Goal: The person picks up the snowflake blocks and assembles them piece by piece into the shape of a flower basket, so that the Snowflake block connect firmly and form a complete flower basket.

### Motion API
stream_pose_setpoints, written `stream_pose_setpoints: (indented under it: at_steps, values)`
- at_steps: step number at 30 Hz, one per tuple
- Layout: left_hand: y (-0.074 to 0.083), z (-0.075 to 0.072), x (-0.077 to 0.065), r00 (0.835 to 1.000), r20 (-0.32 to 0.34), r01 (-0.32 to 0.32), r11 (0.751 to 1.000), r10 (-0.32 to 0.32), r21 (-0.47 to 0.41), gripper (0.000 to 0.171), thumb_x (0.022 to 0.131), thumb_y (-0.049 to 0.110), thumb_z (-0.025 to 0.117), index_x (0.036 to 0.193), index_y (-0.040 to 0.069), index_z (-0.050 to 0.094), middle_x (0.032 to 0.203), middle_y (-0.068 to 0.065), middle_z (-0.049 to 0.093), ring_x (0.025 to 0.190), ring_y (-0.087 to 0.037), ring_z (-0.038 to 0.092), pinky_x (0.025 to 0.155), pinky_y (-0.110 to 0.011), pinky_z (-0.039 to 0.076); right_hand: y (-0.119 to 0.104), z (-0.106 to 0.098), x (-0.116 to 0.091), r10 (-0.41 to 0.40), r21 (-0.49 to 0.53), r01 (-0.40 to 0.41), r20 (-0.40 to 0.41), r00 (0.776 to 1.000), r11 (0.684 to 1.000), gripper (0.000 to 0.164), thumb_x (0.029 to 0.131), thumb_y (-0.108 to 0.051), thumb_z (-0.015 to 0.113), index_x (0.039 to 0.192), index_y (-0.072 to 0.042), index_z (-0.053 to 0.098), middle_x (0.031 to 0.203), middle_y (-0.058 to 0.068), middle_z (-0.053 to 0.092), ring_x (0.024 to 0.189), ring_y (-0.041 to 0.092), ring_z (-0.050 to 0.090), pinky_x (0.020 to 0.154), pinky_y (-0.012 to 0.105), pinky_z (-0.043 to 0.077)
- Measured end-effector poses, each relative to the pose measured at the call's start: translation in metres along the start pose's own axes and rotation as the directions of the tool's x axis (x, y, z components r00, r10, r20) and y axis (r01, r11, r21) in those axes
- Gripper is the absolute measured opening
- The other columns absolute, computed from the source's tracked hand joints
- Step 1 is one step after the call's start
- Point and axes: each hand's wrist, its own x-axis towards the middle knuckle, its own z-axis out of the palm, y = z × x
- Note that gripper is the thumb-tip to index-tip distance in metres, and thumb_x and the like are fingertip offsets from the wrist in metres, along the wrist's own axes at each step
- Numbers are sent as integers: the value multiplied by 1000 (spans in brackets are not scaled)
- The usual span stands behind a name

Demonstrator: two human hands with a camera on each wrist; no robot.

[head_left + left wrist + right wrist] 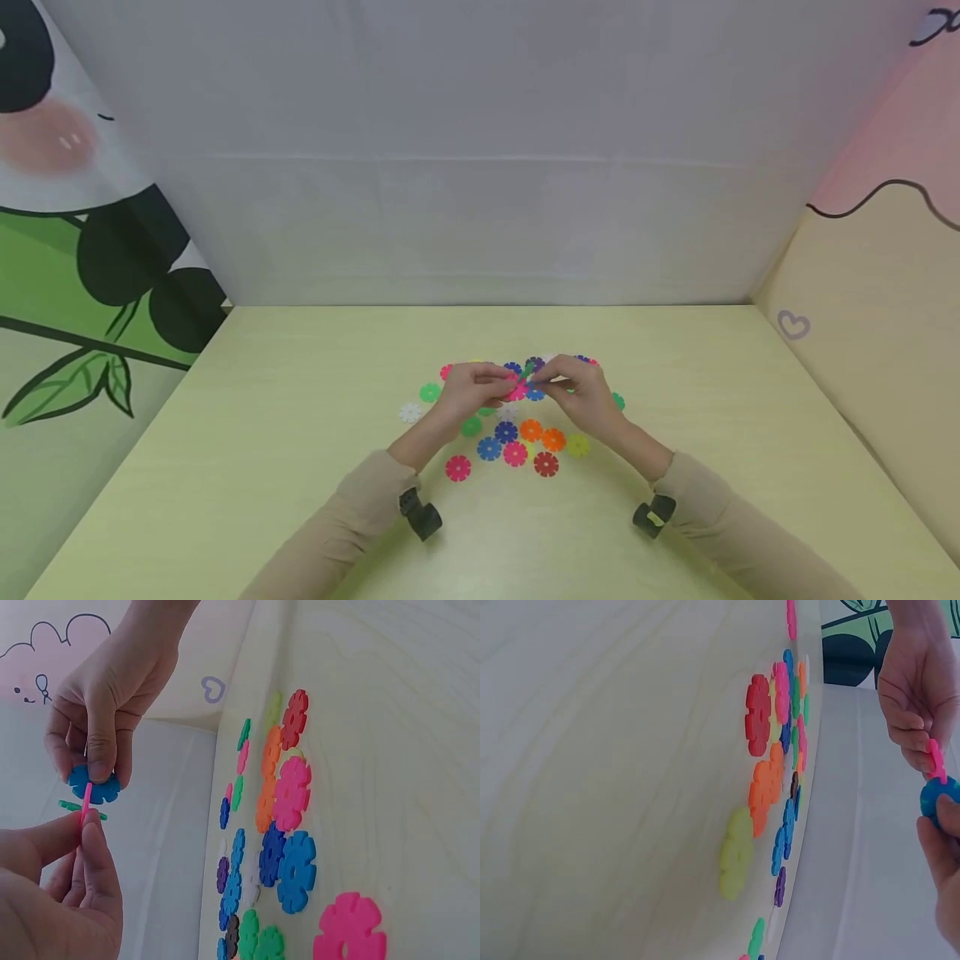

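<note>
My left hand [474, 390] pinches a pink notched plastic disc [85, 801], a flower-shaped interlocking piece, between thumb and fingers. A green notched disc [69, 805] sits crosswise on the pink one. Facing it, my right hand [581, 396] pinches a blue notched disc [107, 789] by its edge. Blue and pink meet at their rims, set at right angles, as the left wrist view shows. In the right wrist view the pink disc [936, 756] rises from the blue disc [932, 796]. Both hands are raised above the scattered discs.
Loose notched discs lie flat on the pale wooden table [300, 433] below and around the hands. Nearest me are a pink disc [458, 468], a red disc [546, 464] and a yellow disc [578, 445]. A grey-white panel [480, 225] stands behind, with printed panels at both sides.
</note>
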Motion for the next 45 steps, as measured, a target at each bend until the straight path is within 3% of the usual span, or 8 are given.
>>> stream_pose_setpoints:
  at_steps: [8, 17, 22, 26, 30, 35, 40, 45]
  values:
    - [2, 5, -1, 999, -45, -15, 1000, 15, 2, 22, 83, 8, 65, 100, -5, 66, 88, -13, 68, 73, -16, 65, 71, -29, 54, -2, -2, 3, -13, 1, 13, -21, 1000, 1000, 13, 70, 20, 64, 76, 9, 64, 73, 19, 62, 70, 30, 63, 61, 28, 55]
    - [-4, 13, -6, 997, -59, 48, 998, -51, -42, 23, 81, 6, 66, 100, -6, 65, 90, -14, 67, 71, -15, 66, 69, -28, 54, 0, -2, -4, 44, 35, -45, 35, 998, 998, 14, 69, 23, 62, 75, 10, 64, 71, 19, 62, 67, 30, 61, 61, 26, 55]
    - [-7, 12, -5, 999, -44, -4, 1000, 4, -17, 23, 81, 6, 66, 100, -7, 65, 91, -15, 67, 72, -16, 66, 70, -29, 55, 2, 0, -5, 33, 17, -33, 40, 999, 999, 13, 70, 22, 63, 75, 10, 65, 71, 16, 62, 68, 30, 61, 60, 26, 55]
    - [-8, 6, -2, 999, -11, -39, 999, 39, 7, 25, 82, 10, 67, 101, -6, 64, 92, -16, 67, 77, -22, 67, 72, -32, 54, 14, -3, 0, 96, 26, -99, 97, 991, 995, 12, 73, 15, 65, 81, 6, 66, 77, 14, 64, 74, 28, 64, 63, 27, 55]
    - [-10, -3, -1, 1000, 19, -11, 999, 11, 32, 27, 83, 13, 66, 104, -3, 63, 94, -15, 67, 83, -27, 66, 76, -35, 53, 28, -13, -2, 242, -30, -241, 205, 948, 970, 21, 79, 3, 66, 100, 2, 64, 92, 16, 65, 84, 25, 63, 70, 27, 54]
    - [-13, -15, 0, 999, -11, 48, 998, -48, -30, 26, 83, 6, 64, 105, -7, 59, 96, -17, 66, 81, -24, 67, 76, -36, 53, 43, -29, -24, 416, -218, -361, 322, 851, 907, 34, 78, -6, 69, 109, 4, 61, 95, 14, 64, 85, 22, 60, 70, 24, 53]
    - [-12, -22, 0, 996, -43, 77, 995, -79, -56, 25, 82, 1, 63, 106, -8, 57, 95, -18, 66, 78, -22, 67, 74, -33, 54, 53, -37, -44, 519, -357, -392, 402, 755, 848, 39, 72, -12, 76, 107, 0, 63, 97, 6, 63, 86, 17, 56, 73, 27, 51]
    - [-10, -24, 0, 994, -78, 79, 996, -82, -41, 26, 82, 2, 63, 106, -6, 57, 94, -16, 66, 82, -26, 66, 72, -31, 54, 55, -37, -51, 531, -389, -383, 421, 735, 838, 38, 68, -15, 79, 102, -4, 65, 97, 1, 64, 84, 15, 54, 73, 28, 49]
